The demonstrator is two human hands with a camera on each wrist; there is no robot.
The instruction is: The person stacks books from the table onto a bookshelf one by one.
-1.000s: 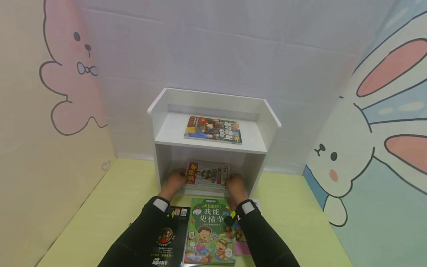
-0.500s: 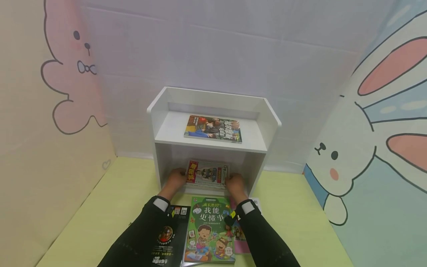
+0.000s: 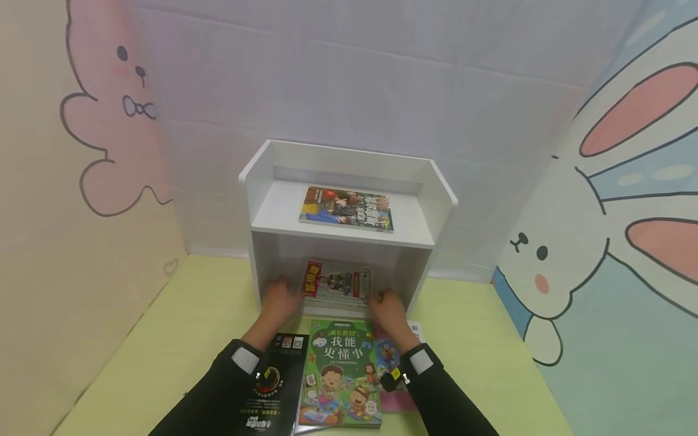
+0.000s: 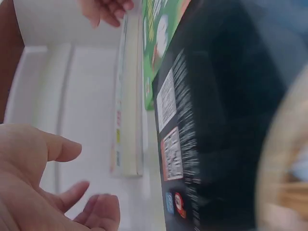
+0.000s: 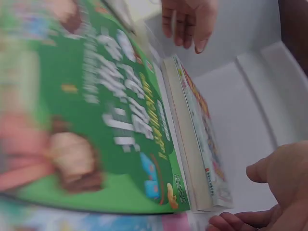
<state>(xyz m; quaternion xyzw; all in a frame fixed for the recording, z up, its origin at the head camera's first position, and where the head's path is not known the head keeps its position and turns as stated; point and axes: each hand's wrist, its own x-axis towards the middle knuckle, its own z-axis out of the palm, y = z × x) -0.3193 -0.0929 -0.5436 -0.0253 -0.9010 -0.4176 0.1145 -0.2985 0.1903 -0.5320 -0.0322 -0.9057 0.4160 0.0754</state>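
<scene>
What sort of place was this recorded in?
Probably a children's reading corner, or a staged set resembling one: a cartoon rabbit on the wall, a small white shelf unit, and a green illustrated book lying in front of it.

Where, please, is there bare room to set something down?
Free: yellow tabletop, from the black sleeves to the printed walls; white shelf, upper level, beside its multicoloured paperback. Crowded: below, red-white book between left hand and right hand; in front, black book, green book, pink book.
</scene>
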